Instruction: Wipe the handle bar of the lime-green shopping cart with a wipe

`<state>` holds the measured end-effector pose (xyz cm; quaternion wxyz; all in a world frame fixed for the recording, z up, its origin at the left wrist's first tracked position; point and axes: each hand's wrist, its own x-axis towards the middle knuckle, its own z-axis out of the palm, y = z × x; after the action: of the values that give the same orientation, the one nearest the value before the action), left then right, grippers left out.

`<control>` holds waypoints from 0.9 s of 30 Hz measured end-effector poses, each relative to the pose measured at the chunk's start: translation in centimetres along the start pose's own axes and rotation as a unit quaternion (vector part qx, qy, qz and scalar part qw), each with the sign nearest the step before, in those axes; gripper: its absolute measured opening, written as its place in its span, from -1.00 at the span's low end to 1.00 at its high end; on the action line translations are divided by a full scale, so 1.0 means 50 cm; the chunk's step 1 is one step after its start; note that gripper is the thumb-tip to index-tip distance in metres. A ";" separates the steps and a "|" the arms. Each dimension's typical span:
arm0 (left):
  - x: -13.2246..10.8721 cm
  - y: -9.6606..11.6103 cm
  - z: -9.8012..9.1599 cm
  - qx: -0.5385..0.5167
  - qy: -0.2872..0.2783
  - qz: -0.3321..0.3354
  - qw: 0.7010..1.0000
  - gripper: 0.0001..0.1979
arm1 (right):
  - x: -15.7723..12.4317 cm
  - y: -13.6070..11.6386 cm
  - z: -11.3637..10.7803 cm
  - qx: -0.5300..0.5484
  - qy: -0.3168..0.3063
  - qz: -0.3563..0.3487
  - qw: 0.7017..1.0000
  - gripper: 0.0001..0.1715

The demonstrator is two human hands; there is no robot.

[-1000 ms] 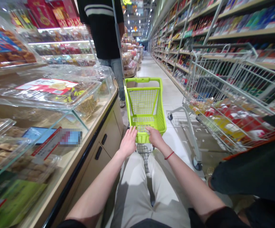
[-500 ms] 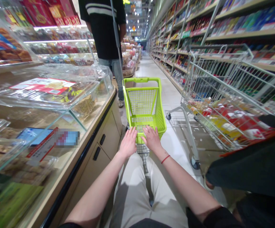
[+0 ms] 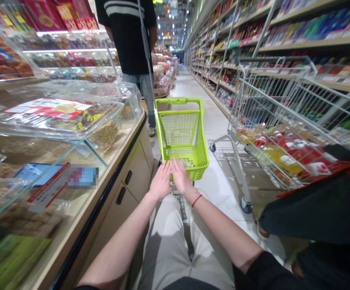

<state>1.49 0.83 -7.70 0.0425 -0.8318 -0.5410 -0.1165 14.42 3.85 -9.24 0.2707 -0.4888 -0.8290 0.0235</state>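
Note:
A lime-green plastic shopping cart (image 3: 181, 133) rolls in front of me, with a tall basket of grid walls and a lower wire rack under it. My left hand (image 3: 162, 182) lies over the near rim of the basket, fingers pointing forward. Right beside it, my right hand (image 3: 181, 176) grips the same rim, with a red string bracelet (image 3: 196, 200) on that wrist. No goods show inside the basket. Part of the near rim is hidden under my hands.
To the left runs a glass display counter (image 3: 72, 121) of packaged foods above a wooden cabinet. A person (image 3: 129, 44) in a black top stands ahead beside it. A wire cart (image 3: 284, 121) holding bottles stands at right, before stocked shelves (image 3: 314, 52), next to a dark-clothed person (image 3: 314, 213).
My right hand has slid left along the rim, closing up to my left hand. The green cart has swung slightly left, toward the counter.

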 end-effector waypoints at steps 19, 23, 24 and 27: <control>-0.006 0.006 0.006 -0.008 0.037 -0.006 0.999 -0.17 | -0.079 0.105 -0.029 -0.055 0.104 0.065 0.991 -0.34; -0.006 0.006 0.010 -0.001 0.029 -0.004 1.000 -0.17 | -0.049 0.018 0.007 -0.008 0.082 0.028 0.996 -0.33; -0.006 0.006 0.010 -0.001 0.030 -0.005 1.000 -0.17 | -0.044 0.005 0.012 0.000 0.078 0.021 0.997 -0.36; -0.007 0.007 0.010 -0.003 0.038 -0.007 0.999 -0.19 | -0.045 0.002 0.012 0.003 0.072 -0.010 0.997 -0.44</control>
<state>1.77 0.47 -8.23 0.0601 -0.8232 -0.5442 -0.1502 15.05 2.16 -10.71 0.3311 -0.4799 -0.8124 -0.0118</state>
